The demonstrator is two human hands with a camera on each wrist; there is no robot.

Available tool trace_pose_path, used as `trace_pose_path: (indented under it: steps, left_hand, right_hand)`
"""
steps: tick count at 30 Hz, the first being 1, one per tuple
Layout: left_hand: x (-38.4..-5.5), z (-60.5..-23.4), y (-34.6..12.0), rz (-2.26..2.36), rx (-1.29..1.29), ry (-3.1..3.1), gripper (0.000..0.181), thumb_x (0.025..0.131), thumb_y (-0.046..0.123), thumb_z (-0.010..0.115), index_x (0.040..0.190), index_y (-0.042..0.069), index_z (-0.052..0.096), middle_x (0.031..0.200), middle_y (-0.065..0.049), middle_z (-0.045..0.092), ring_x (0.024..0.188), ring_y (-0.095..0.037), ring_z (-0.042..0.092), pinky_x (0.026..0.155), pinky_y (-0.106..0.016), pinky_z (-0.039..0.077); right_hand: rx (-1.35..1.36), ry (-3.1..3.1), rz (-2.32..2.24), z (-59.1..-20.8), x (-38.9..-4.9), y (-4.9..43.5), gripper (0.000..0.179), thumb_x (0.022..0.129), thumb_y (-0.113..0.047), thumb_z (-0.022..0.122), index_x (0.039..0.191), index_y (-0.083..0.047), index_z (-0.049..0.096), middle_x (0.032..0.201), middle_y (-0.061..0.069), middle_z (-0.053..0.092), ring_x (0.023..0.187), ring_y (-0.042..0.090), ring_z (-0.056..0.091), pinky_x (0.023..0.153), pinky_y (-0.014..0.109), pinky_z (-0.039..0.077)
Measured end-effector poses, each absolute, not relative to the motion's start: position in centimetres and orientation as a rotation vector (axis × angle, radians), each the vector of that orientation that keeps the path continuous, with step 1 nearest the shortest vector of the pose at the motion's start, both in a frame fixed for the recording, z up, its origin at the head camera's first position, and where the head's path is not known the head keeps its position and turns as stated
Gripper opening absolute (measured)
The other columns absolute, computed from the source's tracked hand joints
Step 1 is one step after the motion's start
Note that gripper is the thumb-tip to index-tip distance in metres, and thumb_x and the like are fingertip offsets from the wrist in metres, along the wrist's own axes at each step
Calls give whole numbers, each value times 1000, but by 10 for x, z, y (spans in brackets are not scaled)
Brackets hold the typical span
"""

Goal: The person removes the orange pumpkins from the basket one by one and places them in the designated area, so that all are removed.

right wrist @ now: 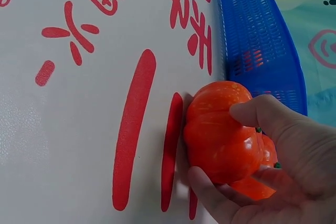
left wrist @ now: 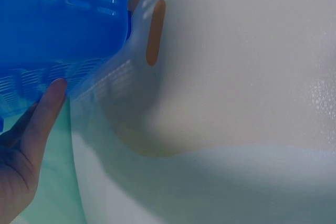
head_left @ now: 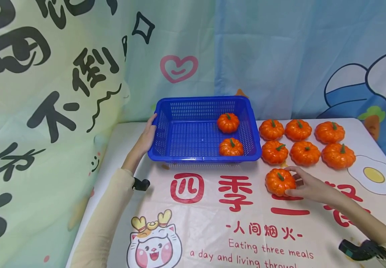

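A blue plastic basket (head_left: 193, 159) stands at the back of the table, with two small orange pumpkins (head_left: 228, 123) inside by its right wall. My left hand (head_left: 147, 138) grips the basket's left rim; in the left wrist view its thumb (left wrist: 52, 98) lies along the outer wall, and the other fingers are mostly hidden. In front of the basket's right corner, my right hand (head_left: 308, 186) holds another small pumpkin (head_left: 277, 182) by its right side. The right wrist view shows thumb and fingers spread around this pumpkin (right wrist: 220, 135).
Several more pumpkins (head_left: 305, 153) sit in two rows right of the basket, close to its wall. A printed cloth (head_left: 213, 223) with red characters and a cartoon cat covers the table. Behind hangs a patterned curtain (head_left: 263, 56). The table's left edge runs beneath my left arm.
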State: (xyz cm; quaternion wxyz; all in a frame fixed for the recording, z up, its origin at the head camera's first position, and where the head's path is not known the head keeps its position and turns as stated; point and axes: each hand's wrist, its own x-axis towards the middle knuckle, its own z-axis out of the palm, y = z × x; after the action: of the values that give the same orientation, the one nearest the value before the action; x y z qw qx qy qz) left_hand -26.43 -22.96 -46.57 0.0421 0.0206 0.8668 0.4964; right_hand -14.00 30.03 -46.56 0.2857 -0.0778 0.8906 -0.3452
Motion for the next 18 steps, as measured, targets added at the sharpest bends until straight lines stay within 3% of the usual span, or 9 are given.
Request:
trace_pose_path:
  steps: [18]
  left_hand:
    - [-263, -465, -229, 1523, 56, 2640, 55, 103, 29, 16, 157, 29, 8, 165, -8, 10, 151, -31, 13, 121, -53, 13]
  right_hand:
    - [-406, 2569, -816, -446, -140, 300, 81, 81, -32, 77, 141, 6, 38, 128, 31, 51, 112, 46, 52, 76, 44, 59]
